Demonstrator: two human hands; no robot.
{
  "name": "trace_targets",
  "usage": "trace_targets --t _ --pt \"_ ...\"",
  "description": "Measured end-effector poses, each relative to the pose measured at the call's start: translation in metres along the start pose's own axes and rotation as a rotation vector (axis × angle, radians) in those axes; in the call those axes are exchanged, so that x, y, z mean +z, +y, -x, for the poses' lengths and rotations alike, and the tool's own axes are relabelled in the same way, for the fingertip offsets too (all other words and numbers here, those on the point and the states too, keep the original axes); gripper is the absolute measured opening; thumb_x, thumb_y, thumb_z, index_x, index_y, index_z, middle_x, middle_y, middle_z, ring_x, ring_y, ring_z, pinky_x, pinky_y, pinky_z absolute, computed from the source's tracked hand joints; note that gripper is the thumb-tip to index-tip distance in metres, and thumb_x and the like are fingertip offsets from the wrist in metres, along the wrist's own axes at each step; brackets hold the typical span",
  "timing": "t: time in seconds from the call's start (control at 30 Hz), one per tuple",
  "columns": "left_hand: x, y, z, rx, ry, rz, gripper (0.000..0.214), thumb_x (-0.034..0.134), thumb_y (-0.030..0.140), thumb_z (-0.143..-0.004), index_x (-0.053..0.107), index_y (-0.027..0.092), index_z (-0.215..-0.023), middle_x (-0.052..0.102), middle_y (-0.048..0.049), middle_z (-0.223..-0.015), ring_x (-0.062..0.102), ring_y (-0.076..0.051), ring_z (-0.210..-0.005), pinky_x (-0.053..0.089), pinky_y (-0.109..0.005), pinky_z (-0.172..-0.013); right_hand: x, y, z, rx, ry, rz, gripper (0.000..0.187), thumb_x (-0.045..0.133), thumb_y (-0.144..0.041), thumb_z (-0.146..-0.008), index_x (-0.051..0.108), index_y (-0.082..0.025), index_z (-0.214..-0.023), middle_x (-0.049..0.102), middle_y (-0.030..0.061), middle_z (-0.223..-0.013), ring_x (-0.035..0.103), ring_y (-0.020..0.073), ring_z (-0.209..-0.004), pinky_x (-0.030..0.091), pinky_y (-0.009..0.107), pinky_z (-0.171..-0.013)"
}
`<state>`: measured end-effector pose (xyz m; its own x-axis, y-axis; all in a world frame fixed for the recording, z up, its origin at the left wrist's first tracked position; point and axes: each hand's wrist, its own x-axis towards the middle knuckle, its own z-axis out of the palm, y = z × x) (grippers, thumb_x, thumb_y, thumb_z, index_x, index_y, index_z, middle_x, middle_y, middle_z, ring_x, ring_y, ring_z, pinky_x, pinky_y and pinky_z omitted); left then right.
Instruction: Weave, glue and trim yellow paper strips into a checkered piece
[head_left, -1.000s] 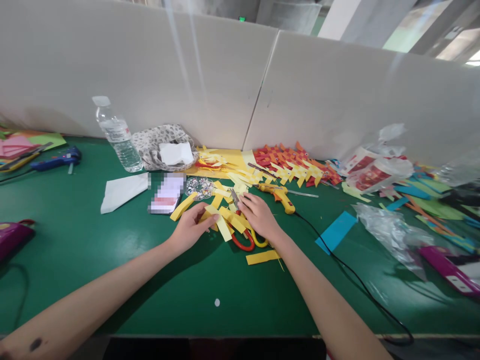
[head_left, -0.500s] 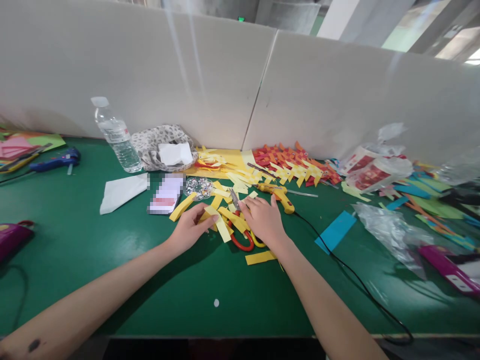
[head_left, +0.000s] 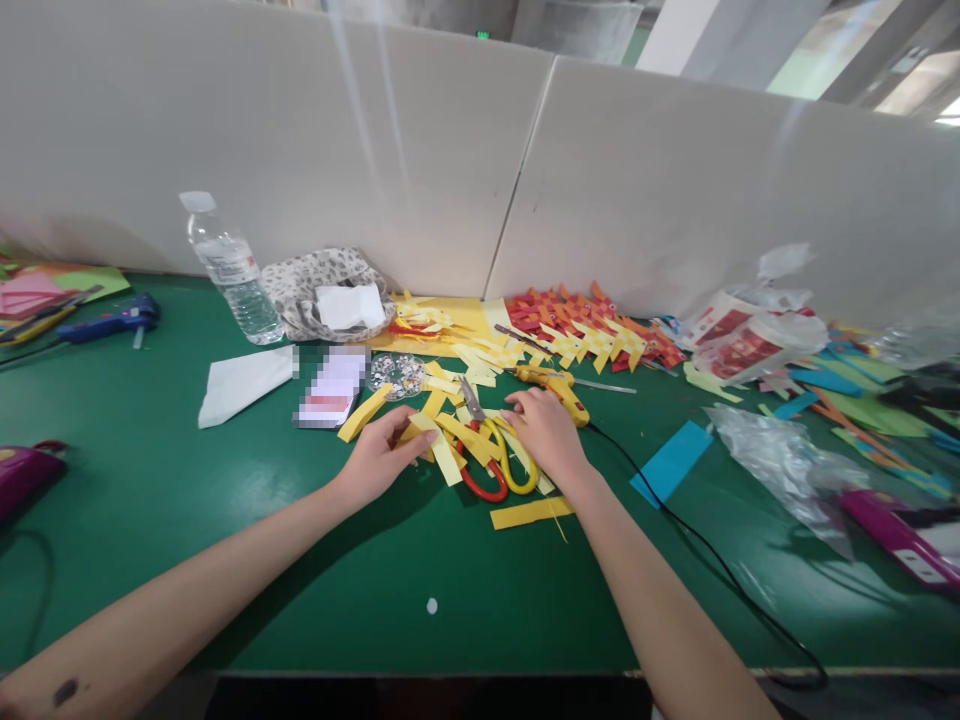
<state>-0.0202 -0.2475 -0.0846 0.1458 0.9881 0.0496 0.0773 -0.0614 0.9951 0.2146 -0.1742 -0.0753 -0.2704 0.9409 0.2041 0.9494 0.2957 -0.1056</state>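
My left hand (head_left: 377,462) is closed with a pale yellow paper strip (head_left: 441,452) pinched between thumb and fingers, above a loose heap of yellow strips (head_left: 469,440). Scissors (head_left: 474,405) with one red and one yellow handle lie partly spread on that heap, blades pointing away from me. Just right of their yellow handle hovers my right hand (head_left: 546,437), its fingers bent and apart, with nothing visible in them. Behind it lies a yellow glue gun (head_left: 566,397), its cord running to the front right. A darker yellow strip (head_left: 529,513) lies near my right wrist.
Finished-looking red and yellow folded paper pieces (head_left: 592,325) line the back wall. To the left stand a water bottle (head_left: 238,280), a patterned cloth bag (head_left: 319,275) and a phone (head_left: 334,388). A blue sheet (head_left: 673,462) and clear plastic bag (head_left: 784,470) lie right.
My right hand has lifted off the scissors and shifted right, uncovering their yellow handle. My left hand stays in place with the strip.
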Motion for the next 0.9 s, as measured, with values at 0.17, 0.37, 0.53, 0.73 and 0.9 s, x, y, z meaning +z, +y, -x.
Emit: trace_targets --t 0.17,0.37,0.53,0.73,0.9 --pt "0.0 0.001 0.0 0.004 0.002 0.001 0.026 0.062 0.044 -0.077 0.055 0.019 -0.083 0.061 0.0019 -0.072 0.061 -0.012 -0.066 0.048 -0.022 -0.055 -0.005 0.005 0.002 0.071 0.012 0.059 0.036 0.05 -0.049 -0.085 0.063 -0.015 -0.083 0.064 0.0117 -0.085 0.055 0.0281 -0.09 0.043 0.038 -0.075" --pt "0.0 0.002 0.0 0.005 0.004 -0.016 0.025 0.062 0.043 -0.078 0.055 0.019 -0.083 0.06 0.0027 -0.071 0.06 -0.012 -0.065 0.048 -0.023 -0.056 -0.016 -0.001 0.004 0.118 -0.046 0.072 0.036 0.05 -0.049 -0.085 0.058 -0.018 -0.067 0.063 0.0109 -0.077 0.057 0.0264 -0.082 0.041 0.034 -0.066" --pt "0.0 -0.001 0.0 0.003 0.003 0.004 0.025 0.062 0.042 -0.078 0.055 0.019 -0.083 0.059 0.0025 -0.071 0.059 -0.011 -0.065 0.047 -0.022 -0.055 -0.021 -0.005 0.003 0.246 0.304 -0.208 0.032 0.042 -0.049 -0.089 0.054 -0.02 -0.085 0.06 0.0038 -0.068 0.056 0.0189 -0.061 0.039 0.029 -0.056" --pt "0.0 -0.005 -0.004 -0.021 -0.005 0.024 0.028 0.062 0.043 -0.078 0.052 0.018 -0.082 0.057 0.0023 -0.071 0.058 -0.011 -0.063 0.048 -0.021 -0.052 -0.014 -0.026 0.007 0.012 0.257 -0.755 0.048 0.055 -0.052 -0.08 0.049 -0.02 -0.116 0.061 0.0119 -0.113 0.061 0.0211 -0.092 0.051 0.032 -0.07" --pt "0.0 -0.007 -0.006 -0.036 -0.001 0.076 0.032 0.066 0.042 -0.075 0.05 0.019 -0.089 0.064 0.0006 -0.077 0.063 -0.013 -0.063 0.048 -0.022 -0.052 -0.016 -0.049 0.017 -0.163 0.173 -0.681 0.053 0.051 -0.047 -0.084 0.043 -0.024 -0.131 0.05 0.0106 -0.132 0.05 0.0253 -0.117 0.045 0.04 -0.091"
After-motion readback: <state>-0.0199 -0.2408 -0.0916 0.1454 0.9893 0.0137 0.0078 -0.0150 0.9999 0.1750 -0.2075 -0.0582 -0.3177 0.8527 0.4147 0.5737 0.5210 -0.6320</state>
